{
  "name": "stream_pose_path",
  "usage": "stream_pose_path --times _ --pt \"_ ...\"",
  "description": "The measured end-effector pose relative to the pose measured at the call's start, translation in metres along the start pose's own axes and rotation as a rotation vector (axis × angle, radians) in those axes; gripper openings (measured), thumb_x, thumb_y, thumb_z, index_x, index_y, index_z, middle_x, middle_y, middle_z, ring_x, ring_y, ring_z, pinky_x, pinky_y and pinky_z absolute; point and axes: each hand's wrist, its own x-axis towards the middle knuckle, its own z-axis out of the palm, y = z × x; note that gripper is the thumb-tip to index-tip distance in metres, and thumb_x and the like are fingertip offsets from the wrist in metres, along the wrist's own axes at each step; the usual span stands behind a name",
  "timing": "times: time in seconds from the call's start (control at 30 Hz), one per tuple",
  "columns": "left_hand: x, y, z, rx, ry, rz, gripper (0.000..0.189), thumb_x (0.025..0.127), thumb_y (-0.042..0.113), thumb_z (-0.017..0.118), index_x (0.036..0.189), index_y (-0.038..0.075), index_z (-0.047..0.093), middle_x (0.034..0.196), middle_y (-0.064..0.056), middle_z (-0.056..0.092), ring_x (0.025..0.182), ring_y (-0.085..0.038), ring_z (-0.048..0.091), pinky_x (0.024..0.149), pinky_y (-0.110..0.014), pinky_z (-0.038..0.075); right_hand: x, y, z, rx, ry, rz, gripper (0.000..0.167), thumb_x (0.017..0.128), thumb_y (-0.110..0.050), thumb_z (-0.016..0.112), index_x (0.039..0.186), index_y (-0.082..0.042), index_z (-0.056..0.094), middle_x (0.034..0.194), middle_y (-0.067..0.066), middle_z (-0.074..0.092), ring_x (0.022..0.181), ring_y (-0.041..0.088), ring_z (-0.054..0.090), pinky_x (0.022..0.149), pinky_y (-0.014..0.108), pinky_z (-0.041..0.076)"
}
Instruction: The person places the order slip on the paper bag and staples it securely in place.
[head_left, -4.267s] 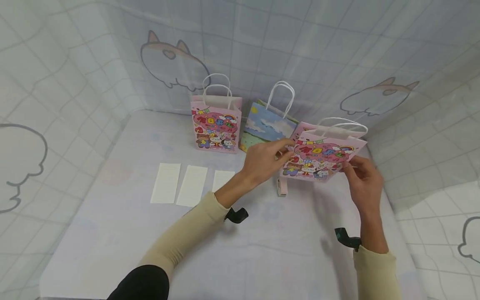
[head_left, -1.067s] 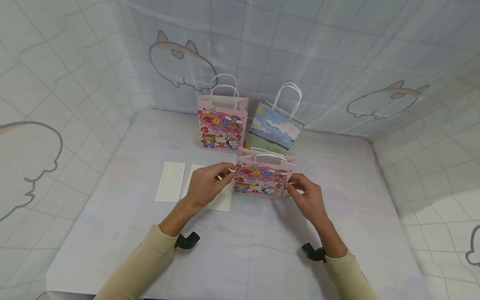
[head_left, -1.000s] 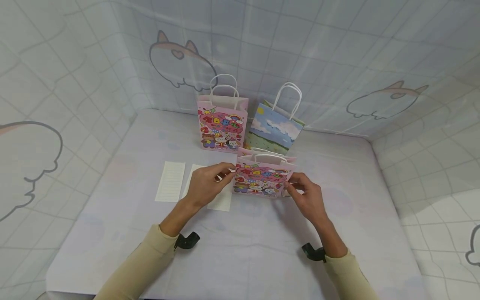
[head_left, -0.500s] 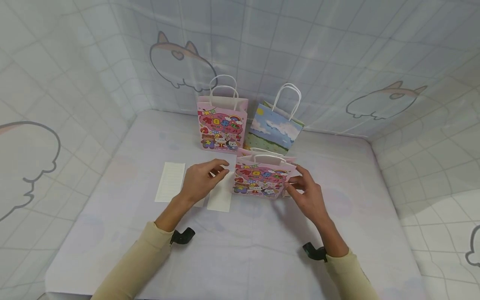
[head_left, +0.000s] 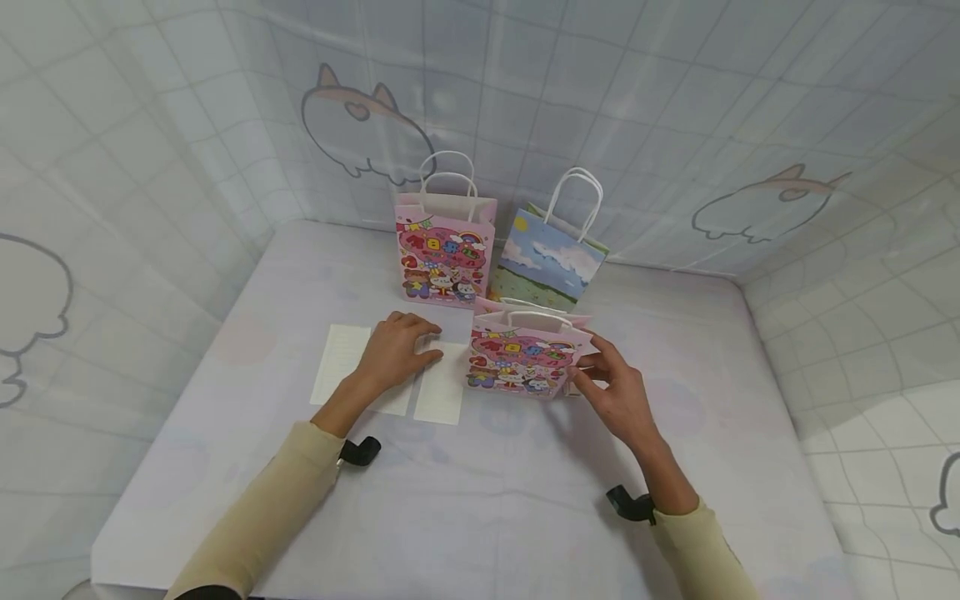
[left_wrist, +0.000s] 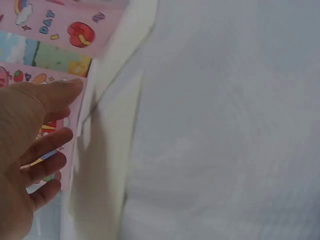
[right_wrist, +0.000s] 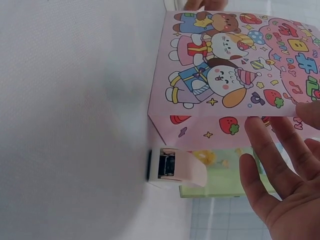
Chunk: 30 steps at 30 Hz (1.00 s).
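Observation:
A pink cartoon-printed paper gift bag (head_left: 519, 358) with white handles stands near the middle of the table. My right hand (head_left: 617, 396) holds its right side edge, thumb on the front and fingers along the side panel. Just behind that bag, low to the table, sits a small pale-pink stapler (right_wrist: 177, 170). My left hand (head_left: 392, 352) is away from the bag, fingers relaxed and apart, low over the white paper cards. It covers much of the middle card (head_left: 390, 402); the left card (head_left: 339, 367) and right card (head_left: 439, 392) show beside it.
Against the back wall stand another pink gift bag (head_left: 444, 258) and a tilted blue-and-green landscape gift bag (head_left: 551, 258). A pale cloth covers the table (head_left: 480, 508), and cartoon-printed sheeting (head_left: 630, 108) encloses it at the back and sides.
The pink bag was brought from the right to the middle and set down. My left hand then let go and moved left over the cards. My right hand stays at the bag's edge.

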Motion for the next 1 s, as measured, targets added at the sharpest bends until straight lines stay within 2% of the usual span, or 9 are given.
stream_pose_path --times 0.3,0.67,0.87,1.0 --pt "0.0038 -0.0071 0.0088 0.025 -0.041 -0.036 0.037 0.086 0.042 0.079 0.114 0.018 0.076 0.125 -0.007 0.063 0.117 -0.031 0.05 0.092 -0.052 0.041 0.0008 -0.0001 -0.0015 0.007 -0.018 0.006 0.065 0.095 -0.019 0.072 0.153 -0.017 0.042 0.107 0.01 0.075 0.097 0.033 0.073 0.085 0.058 0.055" --pt "0.0051 -0.0073 0.0041 0.023 -0.042 -0.039 0.028 0.082 0.039 0.084 0.099 0.019 0.075 0.124 -0.007 0.064 0.116 -0.031 0.051 0.094 -0.056 0.039 0.0037 -0.0021 -0.0011 0.015 -0.039 0.009 0.061 0.093 -0.018 0.074 0.148 -0.016 0.046 0.105 0.01 0.075 0.095 0.033 0.074 0.081 0.056 0.056" --pt "0.0032 -0.008 0.0033 0.026 -0.031 -0.042 0.025 0.082 0.035 0.085 0.096 0.019 0.072 0.108 -0.003 0.072 0.109 -0.031 0.055 0.095 -0.059 0.036 0.0057 -0.0041 0.0014 0.031 -0.036 0.007 0.056 0.093 -0.017 0.074 0.143 -0.018 0.049 0.102 0.008 0.075 0.091 0.029 0.074 0.078 0.051 0.058" --pt "0.0017 -0.0085 0.0034 0.015 0.002 -0.04 0.021 0.082 0.033 0.085 0.091 0.02 0.071 0.099 0.0 0.074 0.107 -0.03 0.057 0.098 -0.061 0.032 0.0067 -0.005 0.0024 0.039 -0.041 0.03 0.054 0.093 -0.019 0.074 0.141 -0.02 0.049 0.101 0.007 0.075 0.091 0.029 0.074 0.079 0.051 0.058"
